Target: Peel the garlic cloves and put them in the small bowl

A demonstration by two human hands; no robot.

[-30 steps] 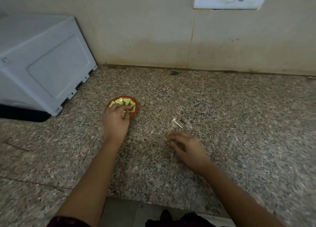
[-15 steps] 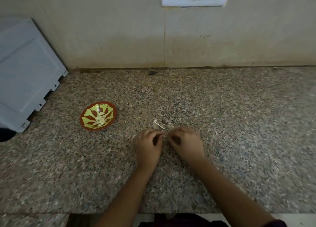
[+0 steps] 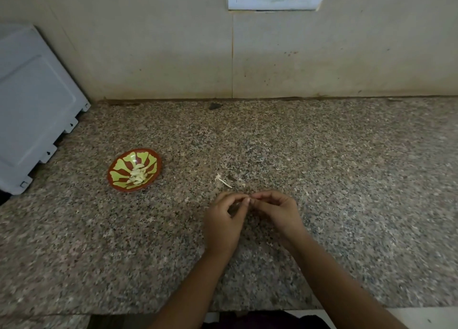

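Granite counter: L hand & R hand tip-to-tip in pinch, held item unclear

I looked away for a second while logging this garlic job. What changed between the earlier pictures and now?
The left hand left the bowl and moved right to meet the right hand; their fingers now touch tip to tip, and anything between them is hidden. The bowl, the peeled cloves in it and the peel scrap on the counter stayed put.
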